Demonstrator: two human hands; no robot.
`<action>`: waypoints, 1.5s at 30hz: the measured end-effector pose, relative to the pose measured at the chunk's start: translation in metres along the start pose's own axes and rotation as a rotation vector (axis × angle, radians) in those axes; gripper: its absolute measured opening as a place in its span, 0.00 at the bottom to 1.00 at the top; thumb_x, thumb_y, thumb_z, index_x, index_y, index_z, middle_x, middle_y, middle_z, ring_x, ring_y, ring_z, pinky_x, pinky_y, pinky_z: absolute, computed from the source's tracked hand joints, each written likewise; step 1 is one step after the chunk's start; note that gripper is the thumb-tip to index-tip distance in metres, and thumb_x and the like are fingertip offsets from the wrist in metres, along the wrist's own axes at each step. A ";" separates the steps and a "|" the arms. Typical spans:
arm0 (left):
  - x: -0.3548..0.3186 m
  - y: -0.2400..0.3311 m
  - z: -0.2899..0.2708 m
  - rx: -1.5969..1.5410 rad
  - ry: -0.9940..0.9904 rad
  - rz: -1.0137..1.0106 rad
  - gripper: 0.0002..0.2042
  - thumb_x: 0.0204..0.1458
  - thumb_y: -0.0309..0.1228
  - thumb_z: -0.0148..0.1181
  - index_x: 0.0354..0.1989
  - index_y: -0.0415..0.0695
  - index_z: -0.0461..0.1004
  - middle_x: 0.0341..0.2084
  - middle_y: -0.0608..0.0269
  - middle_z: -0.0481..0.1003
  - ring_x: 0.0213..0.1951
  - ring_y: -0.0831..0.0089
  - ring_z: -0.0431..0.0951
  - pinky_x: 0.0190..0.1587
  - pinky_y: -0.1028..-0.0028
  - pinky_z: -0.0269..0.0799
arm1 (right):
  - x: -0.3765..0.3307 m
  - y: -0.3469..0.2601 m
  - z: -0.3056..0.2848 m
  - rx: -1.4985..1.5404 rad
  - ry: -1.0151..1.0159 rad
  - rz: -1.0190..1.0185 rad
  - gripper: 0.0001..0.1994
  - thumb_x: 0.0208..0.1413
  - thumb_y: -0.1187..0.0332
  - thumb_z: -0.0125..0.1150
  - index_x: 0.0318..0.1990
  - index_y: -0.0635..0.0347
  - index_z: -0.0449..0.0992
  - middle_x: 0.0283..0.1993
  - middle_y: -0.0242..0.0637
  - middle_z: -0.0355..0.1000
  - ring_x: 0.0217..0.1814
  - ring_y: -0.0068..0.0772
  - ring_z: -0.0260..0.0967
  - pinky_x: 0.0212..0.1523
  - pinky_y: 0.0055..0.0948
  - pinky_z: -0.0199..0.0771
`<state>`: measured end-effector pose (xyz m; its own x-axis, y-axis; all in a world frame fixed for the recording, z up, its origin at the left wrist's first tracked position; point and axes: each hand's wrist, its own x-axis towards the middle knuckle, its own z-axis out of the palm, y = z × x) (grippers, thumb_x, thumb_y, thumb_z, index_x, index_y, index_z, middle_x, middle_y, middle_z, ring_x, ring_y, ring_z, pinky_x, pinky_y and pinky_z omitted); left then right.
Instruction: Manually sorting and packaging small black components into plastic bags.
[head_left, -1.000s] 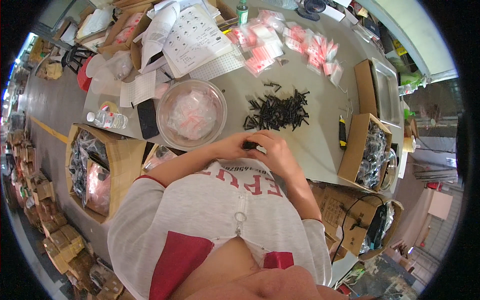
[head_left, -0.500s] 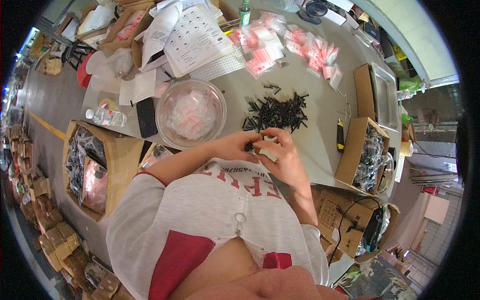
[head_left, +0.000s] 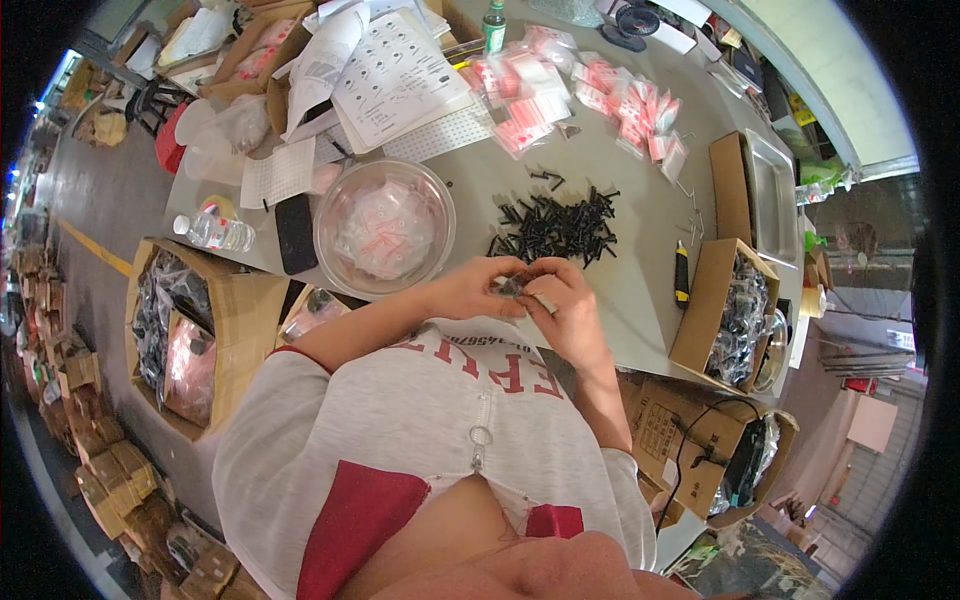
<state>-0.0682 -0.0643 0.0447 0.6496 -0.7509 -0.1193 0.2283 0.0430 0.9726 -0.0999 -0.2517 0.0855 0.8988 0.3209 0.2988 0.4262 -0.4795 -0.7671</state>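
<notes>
Both hands meet over the smooth grey tabletop's (head_left: 640, 290) near edge: the left hand (head_left: 478, 289), fingers curled nearly closed, has a small, dark greyish piece (head_left: 512, 286) at its fingertips; the right hand (head_left: 568, 308) bends in against it, its grip impossible to confirm. This looks like close fingertip handling, calling for a steady left, just below the loose heap of slim black screws (head_left: 556, 226).
</notes>
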 end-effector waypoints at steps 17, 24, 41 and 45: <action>-0.007 0.006 0.003 0.496 0.251 0.279 0.04 0.48 0.26 0.58 0.27 0.39 0.74 0.26 0.59 0.71 0.29 0.66 0.72 0.31 0.70 0.67 | -0.008 0.010 0.007 0.127 -0.094 0.214 0.06 0.42 0.79 0.61 0.29 0.66 0.71 0.27 0.43 0.69 0.28 0.41 0.68 0.28 0.32 0.67; -0.005 -0.011 -0.001 0.383 0.280 0.220 0.04 0.48 0.25 0.60 0.28 0.38 0.72 0.25 0.59 0.70 0.28 0.68 0.71 0.31 0.72 0.66 | -0.023 0.028 0.002 0.120 -0.120 0.287 0.05 0.44 0.76 0.61 0.29 0.65 0.72 0.27 0.44 0.69 0.28 0.41 0.69 0.28 0.32 0.67; -0.078 -0.123 -0.150 1.315 0.717 0.060 0.09 0.44 0.28 0.59 0.35 0.42 0.76 0.36 0.57 0.74 0.44 0.59 0.72 0.46 0.64 0.69 | -0.088 0.134 -0.085 -0.347 0.541 0.688 0.08 0.54 0.70 0.57 0.37 0.66 0.75 0.34 0.39 0.74 0.35 0.29 0.70 0.38 0.29 0.70; -0.069 -0.108 -0.148 1.122 0.736 -0.055 0.09 0.43 0.29 0.60 0.33 0.40 0.76 0.33 0.56 0.74 0.39 0.58 0.74 0.43 0.65 0.70 | -0.075 0.159 0.003 -0.231 0.156 0.566 0.08 0.48 0.70 0.61 0.36 0.62 0.77 0.37 0.47 0.74 0.39 0.47 0.73 0.40 0.36 0.72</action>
<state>-0.0303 0.0800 -0.0814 0.9759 -0.1926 0.1030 -0.2169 -0.8014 0.5574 -0.1003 -0.3493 -0.0609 0.9885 -0.1490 -0.0253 -0.1247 -0.7097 -0.6934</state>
